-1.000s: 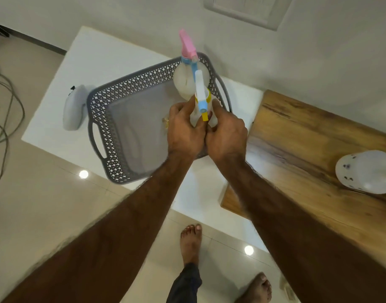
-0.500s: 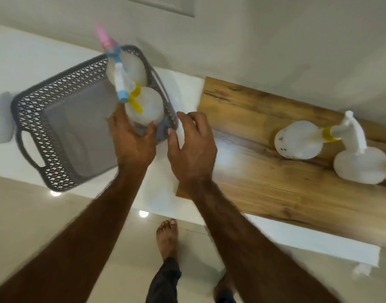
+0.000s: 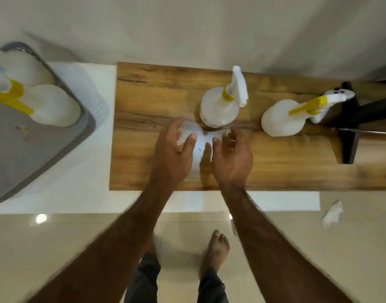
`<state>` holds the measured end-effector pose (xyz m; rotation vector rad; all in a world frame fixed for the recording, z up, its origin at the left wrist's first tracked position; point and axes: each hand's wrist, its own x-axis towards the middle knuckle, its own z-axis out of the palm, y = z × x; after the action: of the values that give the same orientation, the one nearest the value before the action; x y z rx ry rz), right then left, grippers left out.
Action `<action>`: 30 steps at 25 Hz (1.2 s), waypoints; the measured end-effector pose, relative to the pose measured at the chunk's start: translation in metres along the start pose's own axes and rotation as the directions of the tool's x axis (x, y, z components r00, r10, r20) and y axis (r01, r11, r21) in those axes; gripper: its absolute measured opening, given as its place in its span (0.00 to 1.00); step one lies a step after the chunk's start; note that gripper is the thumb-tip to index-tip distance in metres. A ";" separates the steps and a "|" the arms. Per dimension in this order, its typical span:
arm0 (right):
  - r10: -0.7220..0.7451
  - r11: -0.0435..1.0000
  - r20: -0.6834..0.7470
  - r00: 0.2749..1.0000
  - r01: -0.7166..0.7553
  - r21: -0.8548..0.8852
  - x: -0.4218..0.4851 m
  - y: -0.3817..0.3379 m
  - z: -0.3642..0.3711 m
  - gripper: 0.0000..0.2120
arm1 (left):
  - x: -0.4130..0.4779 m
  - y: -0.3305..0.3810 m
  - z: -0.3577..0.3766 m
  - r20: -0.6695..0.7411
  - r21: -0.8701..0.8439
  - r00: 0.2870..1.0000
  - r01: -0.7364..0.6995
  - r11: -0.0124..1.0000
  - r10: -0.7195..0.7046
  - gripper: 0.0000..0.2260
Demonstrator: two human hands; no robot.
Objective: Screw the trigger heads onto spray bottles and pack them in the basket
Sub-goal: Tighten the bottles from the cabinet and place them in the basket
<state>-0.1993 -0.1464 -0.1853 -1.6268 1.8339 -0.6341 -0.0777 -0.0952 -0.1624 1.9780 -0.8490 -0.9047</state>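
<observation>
Both of my hands hover low over the wooden board (image 3: pixel 275 167). My left hand (image 3: pixel 172 154) and my right hand (image 3: pixel 231 158) have their fingers apart. A blurred white patch (image 3: pixel 198 143) with small dark dots lies between them; I cannot tell what it is. Just beyond my fingers stand two white spray bottles with yellow collars and white trigger heads, the nearer bottle (image 3: pixel 218 108) and the right bottle (image 3: pixel 281 117). At the left edge is the grey basket (image 3: pixel 87 119). It holds a bottle with a yellow trigger (image 3: pixel 54 108) and a second bottle (image 3: pixel 28 66) behind it.
The board lies on a white table (image 3: pixel 78 171) against the wall. A black stand (image 3: pixel 349 127) sits on the board's right end, next to the right bottle. A crumpled white paper (image 3: pixel 332 213) lies on the tiled floor. My bare feet are below the table edge.
My left hand let go of the yellow-trigger bottle in the basket. Both hands swung right onto the wooden board, and the view turned right with them.
</observation>
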 end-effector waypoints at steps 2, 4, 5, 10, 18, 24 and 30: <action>0.020 0.996 0.085 0.996 -0.027 0.087 0.020 0.010 -0.015 0.32 | 0.009 0.013 0.016 0.044 -0.049 0.999 0.013 0.999 -0.011 0.25; -0.017 0.992 0.188 0.982 -0.007 0.125 0.041 0.015 -0.023 0.41 | 0.019 0.023 0.028 0.061 -0.084 0.998 0.008 0.996 -0.003 0.25; -0.048 0.991 0.240 0.970 0.017 0.131 0.052 0.016 -0.025 0.45 | 0.025 0.027 0.033 0.079 -0.108 0.997 0.000 0.994 0.008 0.25; -0.223 0.953 0.421 0.879 0.106 0.283 0.087 0.006 -0.021 0.46 | 0.048 0.037 0.044 0.132 -0.143 0.991 0.022 0.989 -0.003 0.31; -0.303 0.953 0.330 0.894 0.281 0.113 0.075 0.001 -0.011 0.39 | 0.045 0.027 0.037 0.109 -0.074 0.994 -0.004 0.997 0.012 0.36; -0.372 0.928 0.382 0.846 0.348 0.132 0.028 -0.032 0.008 0.39 | 0.014 0.005 -0.013 -0.020 -0.043 1.000 -0.003 0.999 0.002 0.36; -0.459 0.886 0.489 0.742 0.423 0.191 -0.037 -0.109 0.044 0.42 | -0.026 -0.023 -0.109 -0.298 -0.237 0.948 0.040 0.971 -0.111 0.33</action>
<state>-0.0888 -0.1224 -0.1362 -1.9690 1.0231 -0.3770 0.0030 -0.0226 -0.1271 1.8932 -0.4702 -0.6761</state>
